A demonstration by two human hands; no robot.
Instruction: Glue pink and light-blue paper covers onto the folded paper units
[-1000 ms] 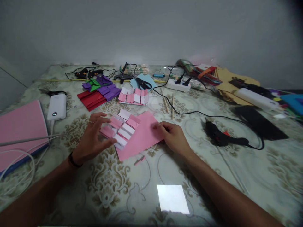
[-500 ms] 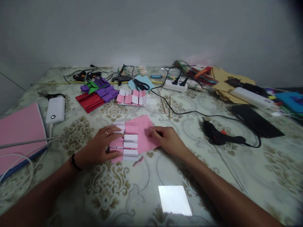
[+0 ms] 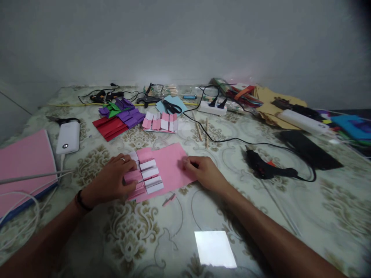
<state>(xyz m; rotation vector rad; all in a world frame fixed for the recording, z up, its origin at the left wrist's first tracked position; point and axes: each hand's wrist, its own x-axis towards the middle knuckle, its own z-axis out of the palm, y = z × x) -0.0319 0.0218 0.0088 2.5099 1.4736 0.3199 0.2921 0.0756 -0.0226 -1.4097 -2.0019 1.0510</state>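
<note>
A pink paper sheet (image 3: 171, 164) lies flat on the patterned table (image 3: 139, 231). Several folded pink-and-white paper pieces (image 3: 146, 175) sit in a row on its left part. My left hand (image 3: 111, 179) rests on those pieces, fingers curled over them and pressing them down. My right hand (image 3: 201, 172) lies on the sheet's right edge, fingers bent, pinning the paper. A small pink paper scrap (image 3: 169, 199) lies just in front of the sheet.
Behind are more folded pink pieces (image 3: 160, 121), red and purple paper (image 3: 117, 119), scissors (image 3: 171, 106) and a power strip (image 3: 211, 108). A black glue gun (image 3: 265, 168) with its cord lies to the right. A power bank (image 3: 68, 137) and pink stack (image 3: 23, 162) sit left.
My left hand brought the folded pieces down onto the sheet's left part and now presses them flat. The sheet has turned slightly. My right hand stayed on its right edge.
</note>
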